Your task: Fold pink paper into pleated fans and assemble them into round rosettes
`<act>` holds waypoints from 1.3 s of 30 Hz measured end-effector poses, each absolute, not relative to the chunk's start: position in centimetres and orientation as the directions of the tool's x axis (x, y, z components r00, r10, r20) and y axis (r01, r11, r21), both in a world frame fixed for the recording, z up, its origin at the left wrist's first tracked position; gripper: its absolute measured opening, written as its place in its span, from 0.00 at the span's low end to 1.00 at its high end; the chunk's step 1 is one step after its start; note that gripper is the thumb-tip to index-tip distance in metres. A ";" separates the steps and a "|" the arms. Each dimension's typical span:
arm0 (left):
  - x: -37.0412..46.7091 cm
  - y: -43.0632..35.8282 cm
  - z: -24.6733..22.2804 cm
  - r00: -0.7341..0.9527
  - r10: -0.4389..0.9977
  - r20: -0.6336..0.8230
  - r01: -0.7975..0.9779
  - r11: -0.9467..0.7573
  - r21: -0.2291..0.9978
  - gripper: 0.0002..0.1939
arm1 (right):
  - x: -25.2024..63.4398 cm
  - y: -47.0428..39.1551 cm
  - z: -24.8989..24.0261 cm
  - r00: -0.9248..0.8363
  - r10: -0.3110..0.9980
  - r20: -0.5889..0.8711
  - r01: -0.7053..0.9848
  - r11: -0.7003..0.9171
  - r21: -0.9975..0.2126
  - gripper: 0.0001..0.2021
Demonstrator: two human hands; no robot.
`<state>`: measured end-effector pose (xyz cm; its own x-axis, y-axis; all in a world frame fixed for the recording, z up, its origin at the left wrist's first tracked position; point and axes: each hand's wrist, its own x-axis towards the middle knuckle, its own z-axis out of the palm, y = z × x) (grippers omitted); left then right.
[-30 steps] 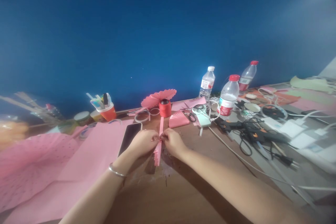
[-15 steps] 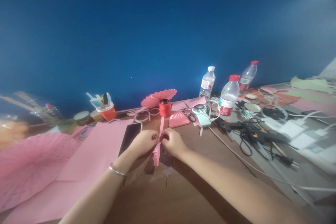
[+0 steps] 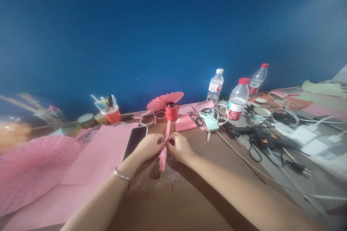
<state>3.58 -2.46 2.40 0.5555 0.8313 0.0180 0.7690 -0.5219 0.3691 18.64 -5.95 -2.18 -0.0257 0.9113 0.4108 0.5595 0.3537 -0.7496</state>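
A narrow strip of pleated pink paper (image 3: 162, 159) stands out toward me over the brown table, its lower end jagged with folds. My left hand (image 3: 153, 145) pinches it from the left at its middle, a silver bangle on the wrist. From the right, my right hand (image 3: 177, 145) pinches the same spot, fingertips nearly meeting the left ones. What exactly lies between the fingertips is hidden. Beyond the hands is a red tape roll (image 3: 171, 111), with a scalloped pink paper fan (image 3: 165, 100) behind it. A small folded pink fan (image 3: 185, 123) lies to the right.
Left of my hands lie a phone (image 3: 135, 140), pink paper sheets (image 3: 89, 173) and a large pleated pink paper (image 3: 35, 169). An orange cup of pens (image 3: 112, 114) stands behind. Rightward are scissors (image 3: 200, 120), a mint-coloured device (image 3: 210, 124), bottles (image 3: 238, 99) and tangled cables (image 3: 257, 144).
The view has shifted very slightly, so things sit a little further right. Both hands keep their pinch on the pleated paper at nearly the same place.
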 end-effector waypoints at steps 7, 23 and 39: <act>3.6 -2.5 2.4 0.542 0.840 0.013 0.779 -0.509 0.366 0.11 | 18.6 -6.1 -2.1 -0.040 0.912 0.408 0.545 0.362 -0.756 0.05; 3.8 -2.6 2.6 0.559 0.829 -0.020 0.790 -0.525 0.317 0.08 | 18.5 -6.0 -1.7 -0.069 0.916 0.394 0.588 0.357 -0.726 0.07; 4.2 -2.6 2.0 0.670 0.739 0.077 0.718 -0.670 0.187 0.04 | 19.7 -5.6 -1.7 -0.280 0.885 0.372 0.752 0.443 -0.489 0.01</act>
<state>4.25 -2.58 2.04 0.6696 0.7387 0.0773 0.7180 -0.6705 0.1871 19.74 -5.62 -1.69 -0.2800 0.8851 0.3718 0.7515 0.4431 -0.4888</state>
